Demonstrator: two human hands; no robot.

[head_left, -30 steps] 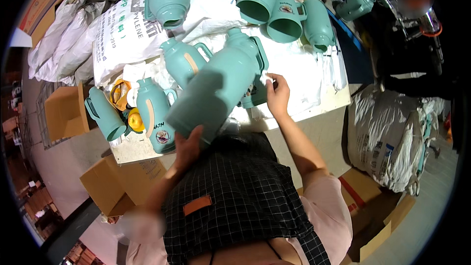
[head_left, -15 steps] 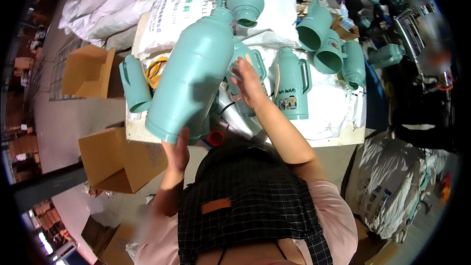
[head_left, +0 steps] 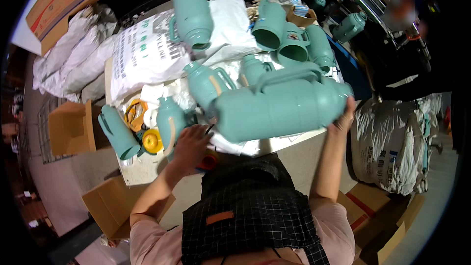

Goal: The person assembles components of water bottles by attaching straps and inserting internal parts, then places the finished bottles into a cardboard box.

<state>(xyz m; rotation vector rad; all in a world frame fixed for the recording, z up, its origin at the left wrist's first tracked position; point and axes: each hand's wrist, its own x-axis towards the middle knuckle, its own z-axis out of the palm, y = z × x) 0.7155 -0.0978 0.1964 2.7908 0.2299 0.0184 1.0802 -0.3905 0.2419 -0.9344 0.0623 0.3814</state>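
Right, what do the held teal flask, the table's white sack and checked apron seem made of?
Teal flask: probably glossy plastic, by smooth highlights. White sack: perhaps dull woven plastic, crisply creased. Checked apron: likely matte cloth, softly folded.

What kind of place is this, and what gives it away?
Probably a workshop or small factory floor. Many matching green flasks crowd the work area, a big white sack lies on the table, and open cardboard boxes sit beside it.
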